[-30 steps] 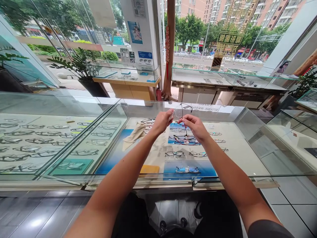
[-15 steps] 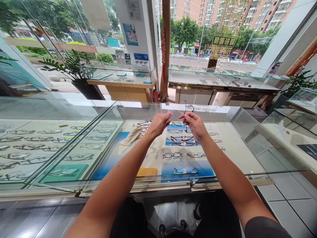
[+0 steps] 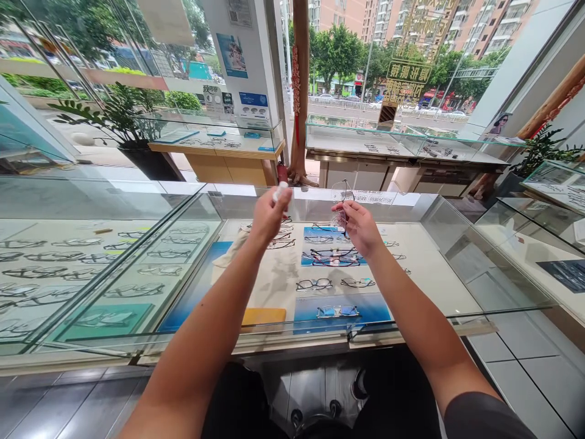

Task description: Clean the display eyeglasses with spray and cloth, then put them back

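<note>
My left hand [image 3: 270, 214] is closed around a small white bottle [image 3: 280, 190], held upright above the glass counter; the bottle is slightly blurred. To its right, my right hand [image 3: 359, 222] pinches a pair of thin-rimmed glasses [image 3: 346, 194], which hang on edge above the counter, apart from the bottle. Below the hands, inside the glass case, rows of glasses [image 3: 314, 284] lie on a pale surface and blue mats. A beige cloth [image 3: 232, 250] rests behind my left forearm, partly hidden by it.
The counter's glass front edge [image 3: 320, 329] runs before my legs. An orange-yellow item [image 3: 264, 316] lies near it. More glasses fill the left case [image 3: 59, 256]. Beyond stand other display cases [image 3: 219, 146], a potted plant [image 3: 114, 116] and a wooden post [image 3: 299, 91].
My left hand has moved left and up, away from my right hand, and the white bottle in it now shows more. The glasses have turned slightly. The whole view has shifted a little.
</note>
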The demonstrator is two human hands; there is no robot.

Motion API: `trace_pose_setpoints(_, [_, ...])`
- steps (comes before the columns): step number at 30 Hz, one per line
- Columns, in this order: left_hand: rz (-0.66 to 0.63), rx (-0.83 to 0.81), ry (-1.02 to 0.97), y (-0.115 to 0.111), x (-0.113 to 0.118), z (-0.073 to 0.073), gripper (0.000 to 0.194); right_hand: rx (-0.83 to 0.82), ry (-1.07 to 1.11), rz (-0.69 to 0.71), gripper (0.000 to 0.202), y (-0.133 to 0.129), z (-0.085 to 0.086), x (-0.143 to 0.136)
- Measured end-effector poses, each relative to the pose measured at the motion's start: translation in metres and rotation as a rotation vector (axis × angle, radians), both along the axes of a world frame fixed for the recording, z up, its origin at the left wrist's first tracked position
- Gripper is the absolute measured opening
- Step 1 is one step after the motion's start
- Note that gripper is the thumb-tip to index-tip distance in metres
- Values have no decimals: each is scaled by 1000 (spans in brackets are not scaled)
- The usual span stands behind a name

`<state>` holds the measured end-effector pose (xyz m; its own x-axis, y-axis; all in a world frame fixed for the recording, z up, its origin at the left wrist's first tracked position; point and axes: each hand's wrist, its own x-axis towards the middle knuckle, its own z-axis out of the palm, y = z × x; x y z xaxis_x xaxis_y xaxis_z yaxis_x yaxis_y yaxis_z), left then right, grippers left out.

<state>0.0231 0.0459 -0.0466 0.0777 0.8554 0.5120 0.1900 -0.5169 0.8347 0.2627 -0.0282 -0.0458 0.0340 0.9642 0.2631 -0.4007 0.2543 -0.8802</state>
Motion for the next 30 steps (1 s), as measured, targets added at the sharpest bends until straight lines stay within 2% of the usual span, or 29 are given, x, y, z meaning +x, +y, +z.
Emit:
trace_pose_setpoints(2, [268,74,-58,19,-25,2,40,-13,16,1,39,0,1,2])
trace_pose_setpoints(4, [488,34,-76,37,-49,0,21,-22,29,4,38,1,1,3])
trace_pose_setpoints(6, [645,-52,-63,51,-69,-4,16,-25,34,3,36,1,1,4])
trace_pose_setpoints(8, [720,-104,-48,60,-84,-11,16,-31,34,-3,33,1,1,5])
trace_pose_setpoints(13, [810,-221,15,69,-106,-26,20,-51,51,-2,32,1,1,5])
trace_pose_setpoints(19, [825,-453,165,71,-115,-34,24,-29,42,7,35,0,0,4])
trace_pose_setpoints(25, [815,-513,178,72,-115,-38,45,1,-19,13,35,-1,1,4])
trace_pose_setpoints(30, [832,-512,177,68,-111,-33,48,15,-18,19,33,-1,0,6])
